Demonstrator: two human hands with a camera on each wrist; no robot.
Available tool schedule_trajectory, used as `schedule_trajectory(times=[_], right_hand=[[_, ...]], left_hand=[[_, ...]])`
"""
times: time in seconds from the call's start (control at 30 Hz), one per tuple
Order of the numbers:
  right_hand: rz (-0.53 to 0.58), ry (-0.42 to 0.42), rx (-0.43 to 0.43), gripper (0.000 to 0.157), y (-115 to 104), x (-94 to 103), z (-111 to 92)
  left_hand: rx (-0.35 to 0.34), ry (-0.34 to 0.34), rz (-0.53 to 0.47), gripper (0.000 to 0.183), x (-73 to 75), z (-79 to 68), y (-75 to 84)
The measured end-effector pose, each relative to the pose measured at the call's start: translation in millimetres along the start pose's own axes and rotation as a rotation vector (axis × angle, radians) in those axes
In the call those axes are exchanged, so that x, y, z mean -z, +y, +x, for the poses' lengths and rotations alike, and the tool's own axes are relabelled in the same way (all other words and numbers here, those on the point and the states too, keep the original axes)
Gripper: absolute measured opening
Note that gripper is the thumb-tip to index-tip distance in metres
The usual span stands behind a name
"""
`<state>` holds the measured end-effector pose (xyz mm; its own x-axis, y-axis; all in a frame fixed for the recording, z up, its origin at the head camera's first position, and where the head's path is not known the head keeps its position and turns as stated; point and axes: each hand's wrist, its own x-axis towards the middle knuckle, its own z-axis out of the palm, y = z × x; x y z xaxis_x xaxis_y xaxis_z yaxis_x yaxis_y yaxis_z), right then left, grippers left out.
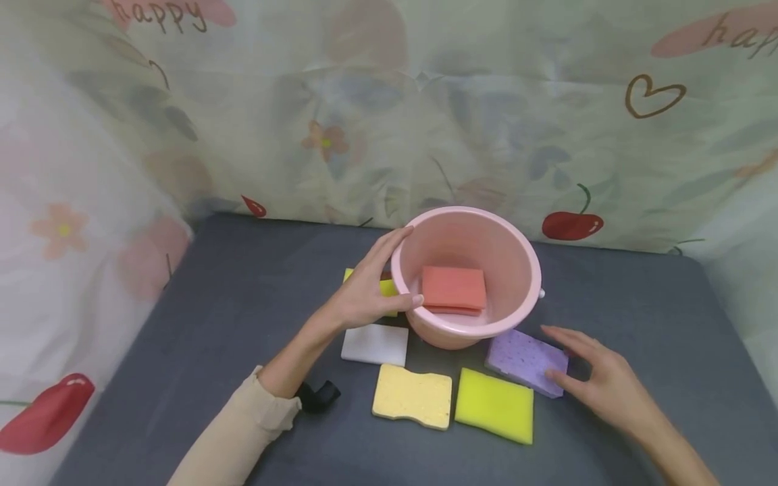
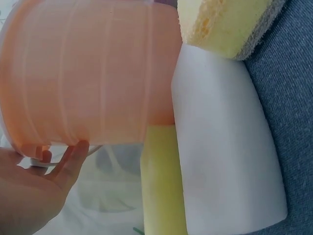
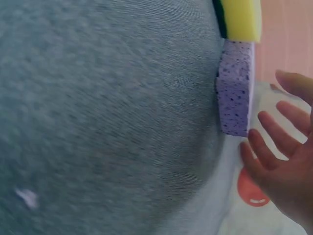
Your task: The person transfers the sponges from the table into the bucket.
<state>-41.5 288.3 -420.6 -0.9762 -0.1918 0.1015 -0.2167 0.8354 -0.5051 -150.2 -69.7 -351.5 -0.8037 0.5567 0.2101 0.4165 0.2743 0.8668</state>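
A pink bucket (image 1: 462, 324) stands upright at the back of the dark table, with folded orange-red sponge cloths (image 1: 454, 289) inside. My left hand (image 1: 367, 287) grips its left rim, thumb tip over the edge and fingers spread along the side. In the left wrist view, fingers of the left hand (image 2: 44, 191) touch the bucket wall (image 2: 98, 73) near a white handle. Beside the bucket's right front lies a purple speckled sponge (image 1: 525, 360). My right hand (image 1: 608, 381) hovers at its right end, thumb and fingers apart; the right wrist view shows nothing in the right hand (image 3: 286, 156).
A yellow wavy-edged sponge (image 1: 412, 397) and a bright yellow-green sponge (image 1: 494, 406) lie in front. Left of the bucket are a white sponge (image 1: 375, 345) and another yellow sponge (image 1: 389, 289), partly hidden by my left hand. A patterned curtain (image 1: 425, 135) rises behind the table.
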Motion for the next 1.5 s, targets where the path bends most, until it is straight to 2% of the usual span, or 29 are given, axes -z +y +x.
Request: schedule_trajectory(times=[0.2,0.23,0.4,0.6,0.73,0.9,1.1,1.5], right_hand=[[0.031,-0.034,-0.012,0.064,6.4,-7.9,-4.7],[0.035,-0.045,-0.015,0.065,6.7,-9.1,-4.7],[0.029,-0.073,-0.008,0.072,8.6,-14.5,-3.5],[-0.045,-0.109,-0.019,0.081,10.2,-19.4,-1.4],[-0.078,-0.102,-0.003,0.081,11.0,-18.0,-2.3],[-0.091,-0.039,0.049,0.076,10.1,-6.7,-2.8],[-0.118,0.050,0.096,0.078,7.9,14.1,-1.3],[-0.115,0.149,0.147,0.083,6.6,57.4,2.7]], left_hand=[[0.030,0.001,0.002,0.089,-0.3,-0.6,7.6],[0.024,0.008,0.013,0.089,-0.9,0.2,3.1],[0.012,0.019,0.011,0.089,0.1,1.6,3.1],[0.003,0.003,-0.060,0.088,-0.1,3.6,6.3],[-0.007,-0.001,-0.064,0.089,-1.6,6.3,5.6],[-0.002,0.002,-0.074,0.089,-1.8,6.8,7.1],[0.012,0.012,-0.080,0.089,-2.2,5.7,8.8],[0.031,0.034,-0.052,0.089,-3.9,5.5,7.1]])
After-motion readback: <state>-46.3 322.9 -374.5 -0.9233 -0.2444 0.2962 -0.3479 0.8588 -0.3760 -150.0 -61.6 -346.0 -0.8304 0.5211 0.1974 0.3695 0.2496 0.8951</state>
